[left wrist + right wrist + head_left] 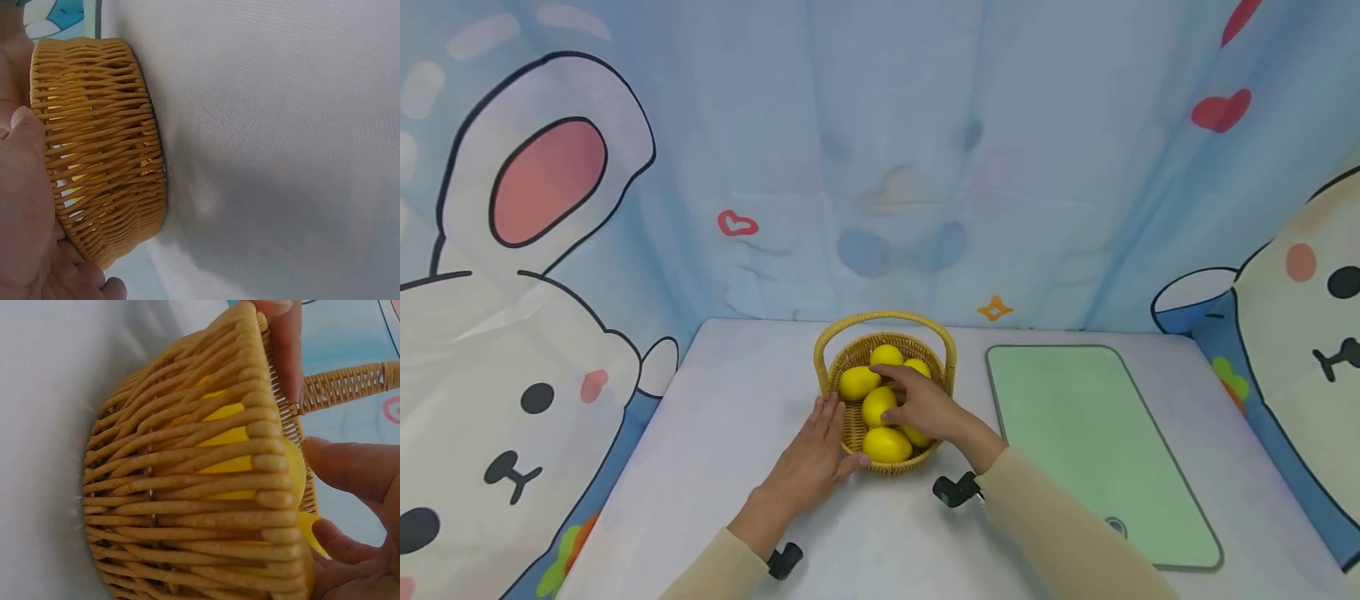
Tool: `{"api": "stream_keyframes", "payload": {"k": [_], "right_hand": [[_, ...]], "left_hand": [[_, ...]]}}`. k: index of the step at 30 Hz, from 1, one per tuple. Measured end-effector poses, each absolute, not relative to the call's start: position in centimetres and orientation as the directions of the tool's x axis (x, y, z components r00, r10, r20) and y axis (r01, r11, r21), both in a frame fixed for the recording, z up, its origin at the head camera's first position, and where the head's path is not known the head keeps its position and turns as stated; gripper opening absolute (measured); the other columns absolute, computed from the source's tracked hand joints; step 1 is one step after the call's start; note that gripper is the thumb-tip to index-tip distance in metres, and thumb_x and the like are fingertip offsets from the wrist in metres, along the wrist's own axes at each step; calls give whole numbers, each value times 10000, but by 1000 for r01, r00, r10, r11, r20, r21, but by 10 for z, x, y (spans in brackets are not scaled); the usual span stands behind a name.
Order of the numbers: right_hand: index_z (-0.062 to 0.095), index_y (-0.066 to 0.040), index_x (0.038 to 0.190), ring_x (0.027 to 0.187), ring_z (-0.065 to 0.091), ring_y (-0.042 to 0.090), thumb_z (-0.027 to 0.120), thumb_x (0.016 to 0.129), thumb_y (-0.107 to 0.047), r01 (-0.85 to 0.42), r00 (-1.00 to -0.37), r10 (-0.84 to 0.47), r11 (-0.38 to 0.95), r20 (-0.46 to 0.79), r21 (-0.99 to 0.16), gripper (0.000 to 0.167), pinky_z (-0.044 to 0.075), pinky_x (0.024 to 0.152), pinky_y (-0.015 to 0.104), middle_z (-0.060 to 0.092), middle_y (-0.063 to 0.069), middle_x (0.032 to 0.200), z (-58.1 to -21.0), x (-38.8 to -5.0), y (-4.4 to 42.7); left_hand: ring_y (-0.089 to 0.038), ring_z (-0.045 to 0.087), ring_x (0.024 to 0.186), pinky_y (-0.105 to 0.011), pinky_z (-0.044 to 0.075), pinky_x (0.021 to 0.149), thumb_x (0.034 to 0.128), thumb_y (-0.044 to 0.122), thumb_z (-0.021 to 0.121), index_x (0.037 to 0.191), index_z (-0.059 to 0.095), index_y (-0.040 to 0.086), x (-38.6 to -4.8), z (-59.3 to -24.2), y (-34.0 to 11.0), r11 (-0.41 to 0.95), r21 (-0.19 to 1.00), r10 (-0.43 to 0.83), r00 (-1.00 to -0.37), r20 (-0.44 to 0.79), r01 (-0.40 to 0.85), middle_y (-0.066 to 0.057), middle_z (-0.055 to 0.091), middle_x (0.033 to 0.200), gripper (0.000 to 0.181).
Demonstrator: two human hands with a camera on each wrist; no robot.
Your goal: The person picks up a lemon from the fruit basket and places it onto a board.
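Fingers parted, right hand [922, 407] seemingly reaches for lemons [887, 447]; left hand [808, 460], straight-fingered, steadies basket [119, 147] near the surface's [760, 375] far edge; lifting would need pinching.

2 arms [1052, 517] angled inward, left grip [811, 460] straight-fingered, thumb spread, right grip [927, 405] palm down, thumb apart

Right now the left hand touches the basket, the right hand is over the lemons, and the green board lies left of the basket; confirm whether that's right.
No: the head view shows the green board lying right of the basket, not left. The left hand touches the basket and the right hand is over the lemons.
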State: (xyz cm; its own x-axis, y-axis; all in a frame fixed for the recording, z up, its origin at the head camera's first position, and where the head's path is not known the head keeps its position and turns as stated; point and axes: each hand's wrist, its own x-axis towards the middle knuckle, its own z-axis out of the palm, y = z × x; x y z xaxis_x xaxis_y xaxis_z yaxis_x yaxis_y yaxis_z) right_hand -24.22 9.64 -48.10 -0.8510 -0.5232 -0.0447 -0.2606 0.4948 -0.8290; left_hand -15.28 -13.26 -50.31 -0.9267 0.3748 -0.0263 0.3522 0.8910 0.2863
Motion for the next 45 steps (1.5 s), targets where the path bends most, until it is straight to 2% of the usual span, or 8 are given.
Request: {"api": "stream_keyframes", "payload": {"k": [5, 9, 12, 18, 26, 32, 37, 45], "right_hand": [[495, -163, 1582, 1430, 535, 370, 751, 971, -93, -204, -877, -475, 517, -79, -831, 666, 443, 1180, 566, 523, 133, 1579, -478, -241, 92], [528, -148, 1558, 1305, 633, 345, 772, 968, -144, -155, -924, -374, 553, -78, -819, 638, 538, 1076, 544, 549, 145, 1555, -470, -233, 91], [538, -126, 1548, 1270, 650, 369, 781, 964, -178, -128, -942, -326, 572, -82, -810, 635, 549, 1046, 565, 556, 172, 1552, -465, -230, 87], [534, -114, 1547, 1400, 548, 401, 789, 948, -151, -102, -934, -333, 594, -129, -798, 652, 441, 1159, 610, 563, 177, 1547, -468, -234, 76], [550, -61, 1496, 1315, 598, 349, 815, 919, -120, -39, -933, -323, 528, -158, -849, 638, 488, 1129, 549, 609, 174, 1465, -481, -235, 56], [547, -54, 1483, 1367, 568, 367, 835, 900, -127, -38, -938, -314, 511, -145, -859, 654, 454, 1168, 553, 587, 172, 1496, -484, -230, 47], [537, -54, 1494, 1424, 524, 365, 832, 896, -88, 2, -935, -318, 431, -154, -902, 668, 406, 1216, 544, 559, 159, 1527, -489, -229, 46], [594, -51, 1427, 1368, 562, 327, 796, 917, -49, -7, -922, -357, 406, -151, -914, 548, 428, 1201, 525, 601, 122, 1466, -493, -227, 52]], "left_hand": [[-379, 80, 1640, -489, 250, 1302, 1051, 660, 427, 1660, 200, -41, -153, -504, -132, 882, 313, 381, -924, -33, 352, -210, 93, 1761, 956], [-387, 85, 1637, -491, 250, 1301, 1046, 663, 432, 1655, 210, -48, -153, -505, -131, 879, 312, 388, -921, -29, 360, -222, 99, 1757, 963], [-383, 88, 1638, -486, 253, 1301, 1042, 666, 426, 1654, 214, -49, -154, -504, -131, 886, 298, 379, -925, -23, 355, -221, 105, 1757, 965], [-364, 70, 1642, -482, 243, 1305, 1047, 668, 422, 1662, 191, -39, -154, -503, -132, 884, 320, 372, -927, -39, 341, -205, 83, 1763, 966], [-350, 53, 1646, -466, 226, 1310, 1050, 665, 426, 1668, 160, -34, -154, -503, -133, 882, 321, 377, -925, -43, 344, -198, 80, 1767, 971], [-341, 22, 1647, -474, 218, 1314, 1057, 655, 435, 1677, 118, -23, -153, -503, -134, 872, 356, 373, -927, -42, 335, -194, 40, 1771, 972], [-335, 18, 1647, -485, 223, 1313, 1063, 644, 450, 1679, 107, -18, -152, -502, -135, 861, 389, 370, -929, -35, 328, -199, 38, 1771, 967], [-356, 20, 1643, -488, 232, 1309, 1060, 640, 452, 1673, 108, -35, -152, -502, -134, 857, 385, 384, -923, -30, 344, -215, 40, 1766, 974]]}}
